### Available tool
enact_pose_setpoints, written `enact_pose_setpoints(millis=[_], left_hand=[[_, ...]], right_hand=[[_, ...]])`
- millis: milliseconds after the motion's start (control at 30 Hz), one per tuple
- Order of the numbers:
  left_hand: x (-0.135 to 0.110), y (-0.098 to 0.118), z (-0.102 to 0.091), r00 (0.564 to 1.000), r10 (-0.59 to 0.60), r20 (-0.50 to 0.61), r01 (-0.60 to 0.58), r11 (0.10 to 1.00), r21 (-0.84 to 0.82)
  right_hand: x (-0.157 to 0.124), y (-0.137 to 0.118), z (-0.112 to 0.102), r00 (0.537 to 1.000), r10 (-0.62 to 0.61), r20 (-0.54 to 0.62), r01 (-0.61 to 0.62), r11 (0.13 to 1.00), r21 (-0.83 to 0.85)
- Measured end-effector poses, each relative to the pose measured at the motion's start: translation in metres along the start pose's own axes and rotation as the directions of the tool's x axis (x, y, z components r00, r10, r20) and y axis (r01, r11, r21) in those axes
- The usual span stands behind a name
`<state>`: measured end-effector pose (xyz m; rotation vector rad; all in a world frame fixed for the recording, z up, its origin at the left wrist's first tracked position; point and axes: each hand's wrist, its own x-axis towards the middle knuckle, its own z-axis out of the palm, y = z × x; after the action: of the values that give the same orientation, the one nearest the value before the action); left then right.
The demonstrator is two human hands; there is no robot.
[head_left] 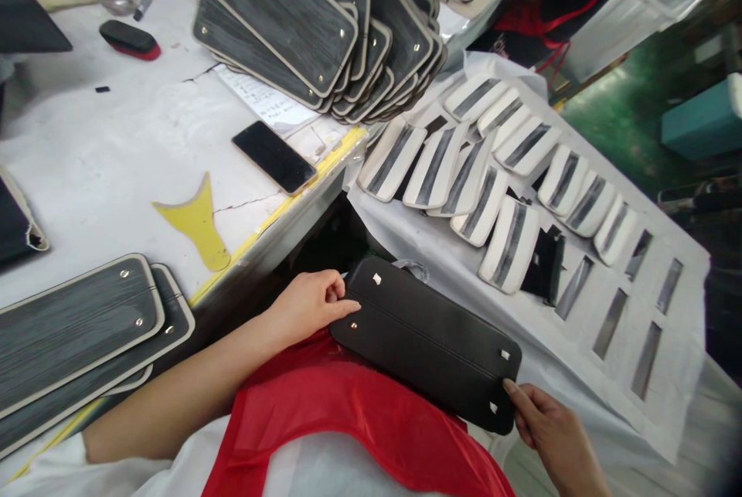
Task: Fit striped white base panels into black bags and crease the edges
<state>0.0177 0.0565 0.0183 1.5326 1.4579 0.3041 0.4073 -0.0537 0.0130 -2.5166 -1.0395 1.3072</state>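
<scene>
At lower centre of the frame, a black panel (423,342) is grasped at its left end by the left hand (313,304) and pinched at its right corner by the right hand (550,427). Held only by its ends, it might be dropped, or skin pricked by its metal prongs (376,279).

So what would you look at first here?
The black panel with metal studs, held at its ends by the left hand and right hand, low in the middle. Then the fanned stack of grey panels at the top, and the rows of white striped pieces on the right.
</scene>
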Motion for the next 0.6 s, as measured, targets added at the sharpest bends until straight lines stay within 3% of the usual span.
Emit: enact_pose_setpoints(millis=[167, 433, 600], left_hand=[[0.000, 0.003, -0.002, 0.998, -0.028, 0.049, 0.027, 0.999, 0.023], [0.004, -0.002, 0.006, 0.999, -0.010, 0.048, 0.019, 0.979, -0.204], [0.003, -0.010, 0.010, 0.999, -0.031, -0.005, 0.030, 0.993, -0.117]], right_hand=[[0.002, 0.001, 0.000, 1.000, 0.003, 0.003, -0.003, 1.000, -0.008], [0.006, 0.005, 0.000, 1.000, -0.004, 0.008, 0.004, 1.000, -0.006], [0.008, 0.005, 0.000, 1.000, -0.004, 0.022, 0.004, 1.000, 0.024]])
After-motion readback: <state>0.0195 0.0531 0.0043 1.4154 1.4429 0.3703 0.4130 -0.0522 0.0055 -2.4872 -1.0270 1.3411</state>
